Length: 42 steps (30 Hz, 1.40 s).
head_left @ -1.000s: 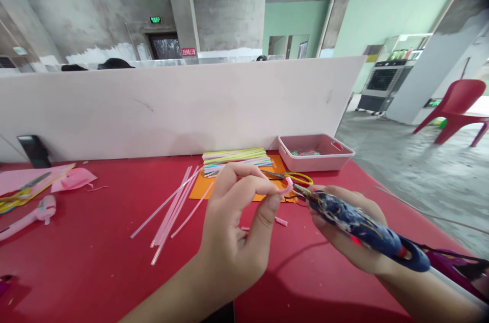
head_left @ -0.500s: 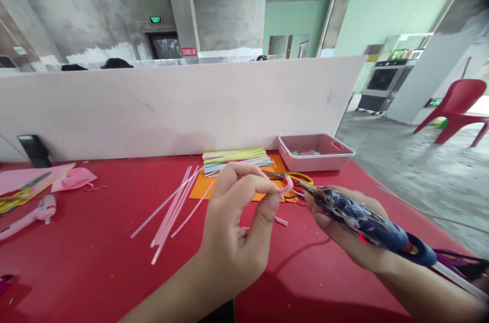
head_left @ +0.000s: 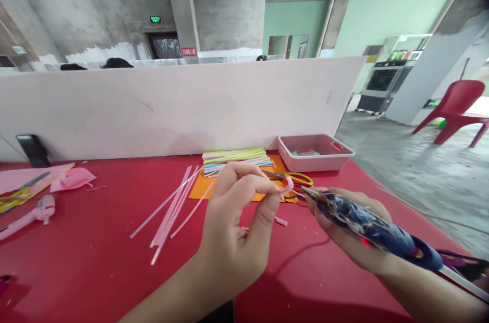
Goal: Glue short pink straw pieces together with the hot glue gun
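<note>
My left hand (head_left: 240, 216) pinches a short pink curled piece (head_left: 288, 186) between thumb and forefinger, its hooked end pointing right. What the piece is made of is hard to tell. In my right hand (head_left: 351, 231) is a blue, glue-smeared hot glue gun (head_left: 367, 221) with a white stick at its rear and a small red light. Its nozzle points left, close to the curled piece, with a small gap between them. Behind my hands, yellow-handled scissors (head_left: 298, 179) lie partly on an orange sheet (head_left: 198, 189). A small pink tube piece (head_left: 281, 221) rests on the red table (head_left: 114, 272).
Long pink straws (head_left: 173, 216) lie to the left of my left hand, and a multicoloured straw bundle (head_left: 237, 159) is behind it. A pink basket (head_left: 317, 161) stands at the back right. Far left are a pink glue gun (head_left: 30, 216) and a black object (head_left: 32, 150). A white partition (head_left: 191, 109) closes the back.
The glue gun in my right hand has shifted slightly right and down, so its nozzle is a little farther from the curled piece. My left hand holds still.
</note>
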Motion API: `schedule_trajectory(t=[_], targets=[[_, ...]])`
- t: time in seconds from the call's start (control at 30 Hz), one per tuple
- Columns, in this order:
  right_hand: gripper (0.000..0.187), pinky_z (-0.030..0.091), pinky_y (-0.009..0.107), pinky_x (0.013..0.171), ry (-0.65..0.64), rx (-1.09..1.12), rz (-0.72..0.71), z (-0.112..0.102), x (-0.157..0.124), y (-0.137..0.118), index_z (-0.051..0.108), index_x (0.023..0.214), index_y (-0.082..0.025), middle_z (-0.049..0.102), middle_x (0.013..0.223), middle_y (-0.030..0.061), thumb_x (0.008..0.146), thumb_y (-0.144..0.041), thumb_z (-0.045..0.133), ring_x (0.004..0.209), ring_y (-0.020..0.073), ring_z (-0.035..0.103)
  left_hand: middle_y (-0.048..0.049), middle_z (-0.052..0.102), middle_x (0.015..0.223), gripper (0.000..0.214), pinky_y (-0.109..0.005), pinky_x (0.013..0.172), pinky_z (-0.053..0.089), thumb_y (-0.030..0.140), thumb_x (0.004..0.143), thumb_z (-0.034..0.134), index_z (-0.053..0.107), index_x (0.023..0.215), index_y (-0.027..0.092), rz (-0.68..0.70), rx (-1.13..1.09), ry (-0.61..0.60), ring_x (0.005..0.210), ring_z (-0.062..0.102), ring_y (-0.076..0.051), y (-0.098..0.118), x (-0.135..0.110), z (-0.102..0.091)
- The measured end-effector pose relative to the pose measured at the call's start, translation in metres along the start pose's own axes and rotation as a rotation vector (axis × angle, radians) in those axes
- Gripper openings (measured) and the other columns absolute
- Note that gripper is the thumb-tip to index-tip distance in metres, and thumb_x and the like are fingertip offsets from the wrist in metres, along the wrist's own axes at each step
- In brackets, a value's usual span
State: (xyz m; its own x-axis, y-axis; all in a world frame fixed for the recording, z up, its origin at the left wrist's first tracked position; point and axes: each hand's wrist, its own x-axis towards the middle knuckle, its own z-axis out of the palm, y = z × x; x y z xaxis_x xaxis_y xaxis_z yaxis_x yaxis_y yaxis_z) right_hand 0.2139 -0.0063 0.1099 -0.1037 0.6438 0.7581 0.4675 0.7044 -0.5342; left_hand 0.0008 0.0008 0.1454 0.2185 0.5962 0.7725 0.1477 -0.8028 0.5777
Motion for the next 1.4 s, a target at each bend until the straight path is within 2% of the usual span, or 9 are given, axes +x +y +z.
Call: schedule_trajectory(t=[0.17,0.33,0.43,0.57,0.7,0.9,1.17,1.4], targets=[[0.016,0.046,0.024,0.041,-0.098,-0.015,-0.005,-0.003,-0.003,-0.001,0.064,0.074,-0.027,0.065,0.056,-0.0029,0.078,-0.011,0.065,0.044,0.0151,0.06,-0.0053,0.055,0.097,0.015,-0.036,0.085,0.05,0.008,0.093,0.056,0.064,0.092,0.021,-0.008,0.013,-0.018,0.097,0.055,-0.019,0.0,0.001,0.0],[0.008,0.049,0.028,0.047,-0.161,0.03,0.01,-0.005,-0.01,0.008,0.065,0.079,-0.027,0.067,0.061,0.0006,0.081,-0.019,0.067,0.053,0.0184,0.064,-0.0042,0.055,0.097,0.016,-0.034,0.085,0.049,0.007,0.093,0.055,0.063,0.091,0.021,0.002,0.021,-0.02,0.096,0.055,-0.017,0.001,0.002,0.0],[0.01,0.047,0.027,0.048,-0.178,0.043,0.012,-0.004,-0.008,0.008,0.06,0.076,-0.025,0.064,0.06,-0.0005,0.081,-0.021,0.068,0.053,0.0169,0.062,-0.0043,0.056,0.097,0.015,-0.035,0.086,0.05,0.007,0.093,0.056,0.064,0.092,0.02,0.019,0.023,-0.011,0.098,0.055,-0.017,0.0,0.002,0.0],[0.014,0.042,0.024,0.045,-0.164,0.053,-0.03,-0.001,-0.002,0.003,0.054,0.074,-0.024,0.06,0.06,-0.0034,0.079,-0.017,0.066,0.048,0.0114,0.052,-0.005,0.055,0.098,0.016,-0.034,0.082,0.05,0.005,0.091,0.058,0.066,0.093,0.019,0.078,0.089,0.036,0.097,0.055,-0.017,0.001,0.001,-0.001],[0.012,0.038,0.023,0.044,-0.185,0.066,-0.023,-0.001,-0.001,0.001,0.056,0.08,-0.023,0.057,0.061,-0.0042,0.078,-0.015,0.065,0.047,0.0098,0.045,-0.0053,0.055,0.099,0.016,-0.034,0.076,0.047,0.005,0.089,0.06,0.067,0.092,0.019,0.162,0.215,0.097,0.094,0.054,-0.017,0.003,-0.001,-0.001],[0.015,0.04,0.024,0.044,-0.157,0.074,-0.077,-0.003,-0.003,0.003,0.055,0.08,-0.024,0.06,0.062,-0.0038,0.076,-0.013,0.064,0.046,0.0107,0.049,-0.0052,0.055,0.101,0.016,-0.036,0.078,0.045,0.006,0.086,0.063,0.067,0.093,0.019,0.229,0.331,0.145,0.092,0.053,-0.018,0.002,-0.002,-0.001],[0.02,0.041,0.022,0.042,-0.141,0.046,-0.089,-0.003,0.004,-0.005,0.056,0.078,-0.026,0.059,0.06,-0.0056,0.074,-0.007,0.063,0.045,0.0102,0.05,-0.0054,0.055,0.102,0.016,-0.035,0.079,0.045,0.005,0.086,0.062,0.067,0.093,0.019,0.227,0.333,0.14,0.092,0.054,-0.017,0.003,-0.003,-0.002],[0.022,0.042,0.026,0.042,-0.056,0.023,-0.138,-0.002,0.003,-0.005,0.062,0.082,-0.028,0.061,0.058,-0.0041,0.076,-0.007,0.062,0.045,0.0141,0.056,-0.0048,0.055,0.101,0.017,-0.036,0.079,0.045,0.003,0.086,0.061,0.066,0.091,0.018,0.222,0.32,0.139,0.092,0.053,-0.017,0.002,-0.003,-0.001]])
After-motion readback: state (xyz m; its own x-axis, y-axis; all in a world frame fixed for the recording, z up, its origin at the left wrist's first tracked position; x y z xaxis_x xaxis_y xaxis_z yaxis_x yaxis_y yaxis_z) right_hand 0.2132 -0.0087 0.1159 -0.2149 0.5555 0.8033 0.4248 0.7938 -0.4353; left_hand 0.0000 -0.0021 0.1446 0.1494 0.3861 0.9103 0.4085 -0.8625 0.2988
